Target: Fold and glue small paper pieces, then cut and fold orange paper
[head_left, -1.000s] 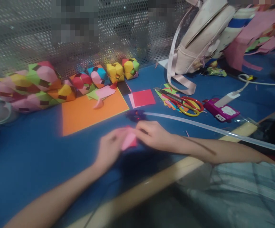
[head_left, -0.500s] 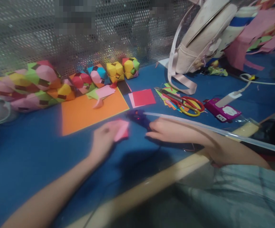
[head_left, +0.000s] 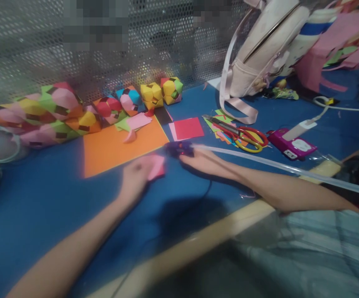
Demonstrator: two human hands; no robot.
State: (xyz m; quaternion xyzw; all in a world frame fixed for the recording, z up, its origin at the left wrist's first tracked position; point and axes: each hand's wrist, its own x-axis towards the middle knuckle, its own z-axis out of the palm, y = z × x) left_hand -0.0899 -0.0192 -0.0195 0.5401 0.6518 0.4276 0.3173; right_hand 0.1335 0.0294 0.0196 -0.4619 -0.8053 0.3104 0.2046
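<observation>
My left hand point(head_left: 137, 171) is closed on a folded piece of pink paper point(head_left: 157, 166), which has a darker pink lower edge. The hand is above the blue table, just below a large orange sheet point(head_left: 120, 151). My right hand point(head_left: 201, 159) lies over the handle of a dark purple glue gun point(head_left: 177, 148); its fingers are partly hidden and blurred, but they appear closed around it. A long translucent glue stick point(head_left: 254, 158) runs rightward from the gun's back. Behind the gun lie red and pink paper squares point(head_left: 188, 128).
Colourful folded-paper shapes point(head_left: 61, 103) line the mesh partition point(head_left: 42, 45). Red-and-yellow-handled scissors point(head_left: 244, 136) rest on paper scraps. To the right are a purple socket block point(head_left: 292, 145), a pale bag point(head_left: 260, 49) and a bottle point(head_left: 317, 25).
My right hand has moved left onto the glue gun and closed over its handle. My left hand stays nearly where it was with the pink paper.
</observation>
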